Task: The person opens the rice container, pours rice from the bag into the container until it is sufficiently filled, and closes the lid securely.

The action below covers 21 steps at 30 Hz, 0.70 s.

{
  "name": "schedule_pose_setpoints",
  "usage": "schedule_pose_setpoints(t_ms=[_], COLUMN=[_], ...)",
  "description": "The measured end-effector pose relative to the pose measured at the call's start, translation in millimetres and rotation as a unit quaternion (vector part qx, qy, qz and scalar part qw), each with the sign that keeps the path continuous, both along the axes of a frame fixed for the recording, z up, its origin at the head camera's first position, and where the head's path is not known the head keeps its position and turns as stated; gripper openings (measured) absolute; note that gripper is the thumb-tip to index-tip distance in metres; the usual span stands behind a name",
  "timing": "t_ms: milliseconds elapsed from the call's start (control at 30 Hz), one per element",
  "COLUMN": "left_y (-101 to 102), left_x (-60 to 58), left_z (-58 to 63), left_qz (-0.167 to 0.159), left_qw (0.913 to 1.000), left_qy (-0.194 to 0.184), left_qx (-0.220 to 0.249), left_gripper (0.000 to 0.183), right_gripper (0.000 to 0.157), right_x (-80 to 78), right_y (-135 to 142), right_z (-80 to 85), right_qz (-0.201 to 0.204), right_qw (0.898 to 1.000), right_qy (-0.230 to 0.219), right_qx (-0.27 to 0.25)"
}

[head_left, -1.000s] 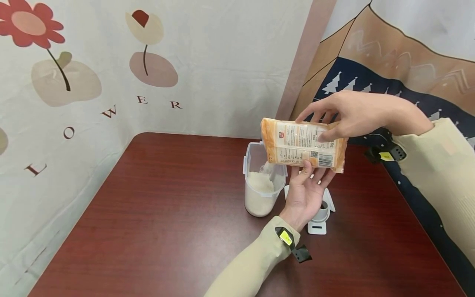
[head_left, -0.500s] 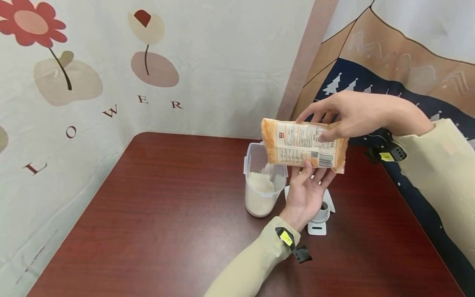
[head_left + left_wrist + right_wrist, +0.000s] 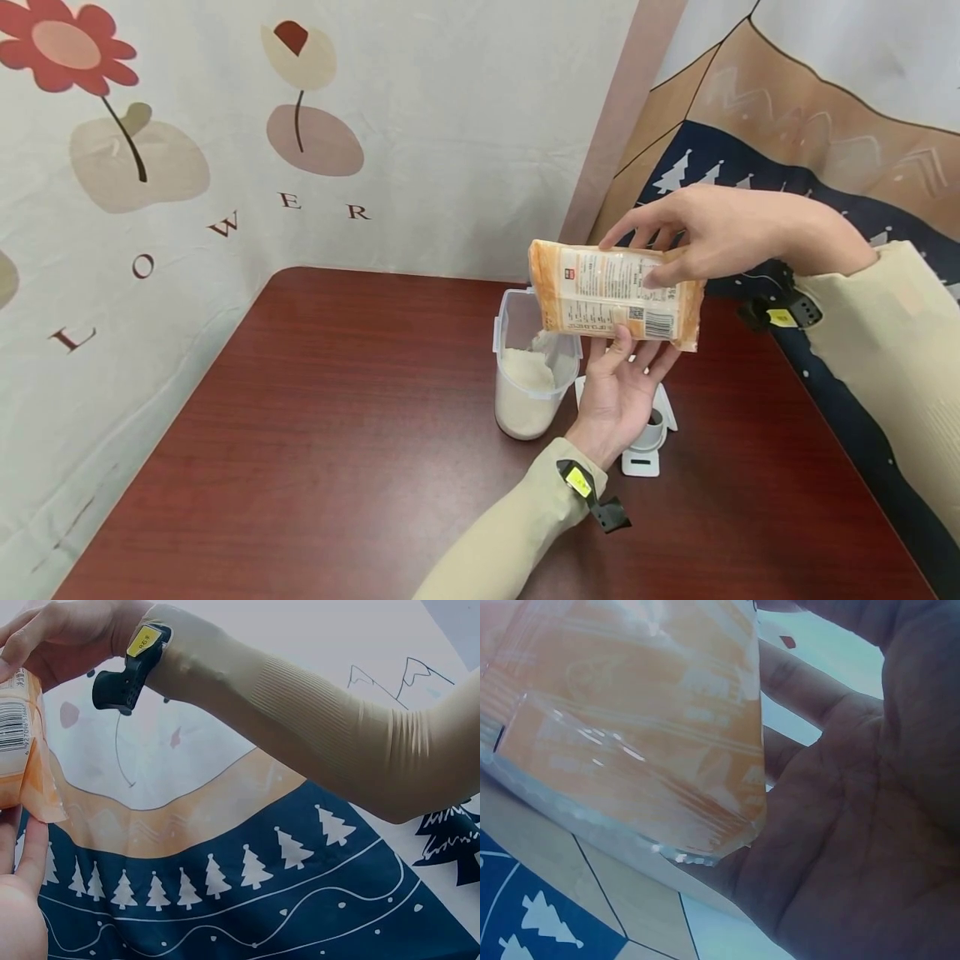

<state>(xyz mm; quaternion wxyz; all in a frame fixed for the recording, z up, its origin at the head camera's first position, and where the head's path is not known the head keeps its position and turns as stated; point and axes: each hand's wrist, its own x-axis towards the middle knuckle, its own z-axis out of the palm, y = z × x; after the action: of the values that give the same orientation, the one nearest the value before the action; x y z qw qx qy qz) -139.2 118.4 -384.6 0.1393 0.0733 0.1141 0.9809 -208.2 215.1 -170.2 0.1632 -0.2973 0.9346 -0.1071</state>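
An orange and cream plastic packet (image 3: 615,292), printed with text and a barcode, is tilted with its left end over a clear plastic container (image 3: 500,333). White powder (image 3: 525,371) fills the lower part of the container, and a whitish patch shows just under the packet's left corner. From below, my left hand (image 3: 611,408) holds the packet, thumb on the printed face and fingers behind. My right hand (image 3: 720,229) grips its right end from above, with the thumb in front. The right wrist view shows the packet's orange side (image 3: 645,735) against my right palm (image 3: 855,810).
A white kitchen scale (image 3: 641,461) with a small cup (image 3: 655,417) stands right of the container, partly hidden by my left hand. Everything stands on a reddish-brown table (image 3: 337,417). Behind hangs a printed cloth (image 3: 450,125), close to the table's back edge.
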Motion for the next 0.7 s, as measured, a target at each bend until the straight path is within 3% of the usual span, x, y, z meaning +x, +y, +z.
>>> schedule_pose_setpoints(t_ms=[700], left_y=[0.7], left_x=[-1.2], left_z=[-0.7], left_qz=[0.001], left_qw=[1.0000], left_qy=[0.007], left_qx=[0.005], left_gripper=[0.048], right_gripper=[0.055], right_x=[-2.0], right_y=[-3.5], right_z=[1.7], right_qz=[0.004], right_qw=[1.000], right_qy=[-0.002], right_qx=[0.006])
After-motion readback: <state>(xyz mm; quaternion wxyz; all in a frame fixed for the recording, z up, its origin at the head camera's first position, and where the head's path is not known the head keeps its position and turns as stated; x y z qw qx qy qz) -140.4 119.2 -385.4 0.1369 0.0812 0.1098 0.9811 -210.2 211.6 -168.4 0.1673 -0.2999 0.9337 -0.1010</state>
